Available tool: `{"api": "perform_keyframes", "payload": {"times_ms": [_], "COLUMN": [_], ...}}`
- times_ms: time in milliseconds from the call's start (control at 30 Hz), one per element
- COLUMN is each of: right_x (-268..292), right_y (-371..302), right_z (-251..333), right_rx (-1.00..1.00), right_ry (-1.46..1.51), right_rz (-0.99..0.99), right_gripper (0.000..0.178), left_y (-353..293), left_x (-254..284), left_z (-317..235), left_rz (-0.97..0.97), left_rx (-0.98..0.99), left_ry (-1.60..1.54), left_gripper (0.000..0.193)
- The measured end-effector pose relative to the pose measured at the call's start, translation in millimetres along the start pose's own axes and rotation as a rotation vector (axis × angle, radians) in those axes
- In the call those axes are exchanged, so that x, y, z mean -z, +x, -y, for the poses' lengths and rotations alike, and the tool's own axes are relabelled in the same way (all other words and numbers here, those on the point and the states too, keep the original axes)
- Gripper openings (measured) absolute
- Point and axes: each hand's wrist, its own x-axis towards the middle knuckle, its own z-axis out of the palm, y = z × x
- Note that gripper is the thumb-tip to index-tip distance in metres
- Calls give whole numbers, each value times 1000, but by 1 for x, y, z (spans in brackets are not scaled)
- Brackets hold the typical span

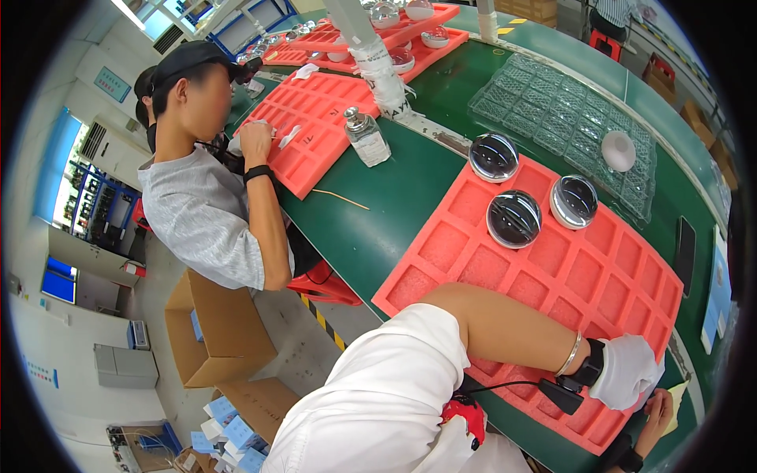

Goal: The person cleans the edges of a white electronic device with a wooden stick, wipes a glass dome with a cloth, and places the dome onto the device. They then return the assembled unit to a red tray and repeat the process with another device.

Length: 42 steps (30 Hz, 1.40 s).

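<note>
My left hand (627,372), in a white glove, reaches across to the right edge of a pink foam tray (505,282). Its fingers are bent down and mostly hidden, so I cannot tell what is in them. Just beyond it, low at the right, my bare right hand (658,414) has its fingers curled at a pale yellow sheet (676,406), apparently gripping it. Three clear, round domed pieces sit at the tray's far end: one at the corner (494,157), a nearer dome (513,219) and a right-hand dome (574,202). Other pockets are bare.
A clear plastic blister tray (564,118) holds a white cup-shaped piece (618,150). Beside the post (378,71) stands a glass bottle (367,138). A phone (685,256) lies at right. On the left, a person (209,177) works over another pink tray (303,130).
</note>
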Motion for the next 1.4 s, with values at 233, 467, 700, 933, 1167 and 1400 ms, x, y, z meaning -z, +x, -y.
{"api": "perform_keyframes", "payload": {"times_ms": [233,467,700,933,1167,1400], "right_x": [-2,-3,-5,-2,-15,-18], "right_y": [0,-1,1,5,-12,-11], "right_z": [1,7,4,-10,63,67], "right_rx": [7,12,35,20,-156,-171], "right_ry": [-11,-8,1,36,94,105], "right_rz": [9,6,-11,7,10,-21], "right_gripper": [25,25,26,25,28,26], "left_y": [0,-1,-3,-4,-2,2], "left_x": [-3,-8,-7,-2,2,-14], "left_z": [1,4,3,-5,-6,7], "left_rz": [3,-41,-28,-22,30,-86], "left_rx": [-6,-31,-44,-5,-9,-108], "left_ry": [85,46,55,87,120,265], "left_gripper": [7,8,8,5,6,8]}}
